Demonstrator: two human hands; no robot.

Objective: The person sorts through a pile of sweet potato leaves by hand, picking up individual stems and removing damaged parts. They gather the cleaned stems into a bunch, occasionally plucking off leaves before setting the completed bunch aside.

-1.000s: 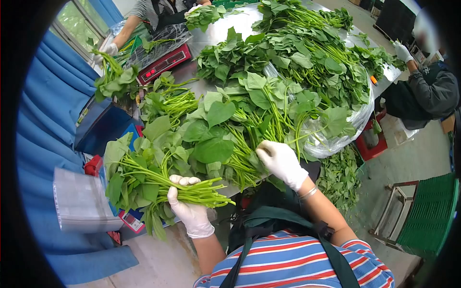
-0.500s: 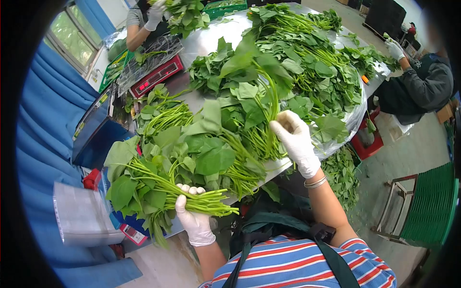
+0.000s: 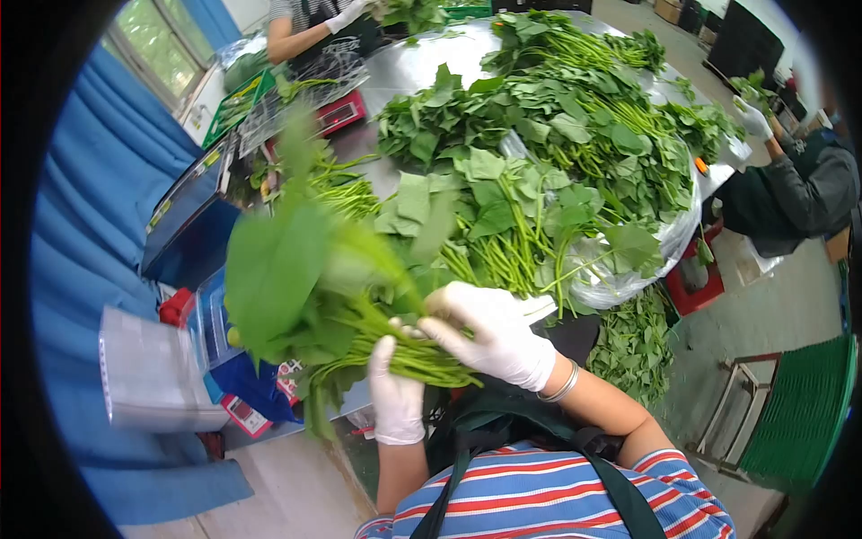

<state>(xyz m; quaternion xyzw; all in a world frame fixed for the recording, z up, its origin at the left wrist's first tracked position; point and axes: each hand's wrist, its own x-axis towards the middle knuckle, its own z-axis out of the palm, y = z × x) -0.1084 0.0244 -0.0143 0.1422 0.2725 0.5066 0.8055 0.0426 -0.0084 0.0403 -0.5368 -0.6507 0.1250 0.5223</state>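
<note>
My left hand (image 3: 396, 400), in a white glove, is closed around a bunch of leafy greens (image 3: 359, 349), its cut stem ends pointing right. My right hand (image 3: 503, 340), also gloved, pinches a leafy stem (image 3: 386, 262) against the top of that bunch; its big leaf is smeared by motion. Parts of both hands' fingers are hidden behind stems and each other. Just beyond my hands, a loose heap of the same greens (image 3: 503, 238) lies on the metal table (image 3: 453, 67).
A red scale (image 3: 341, 114) stands at the back left, near a co-worker's gloved hand (image 3: 348, 16). Another co-worker's gloved hand (image 3: 752, 119) holds greens at right. Clear plastic bags (image 3: 148, 368) hang at left. A green slatted rack (image 3: 804, 409) stands at right.
My right hand has moved left and down from the heap to the bunch, bringing a leafy stem. My left hand still grips the bunch, slightly further right. The view has shifted a little.
</note>
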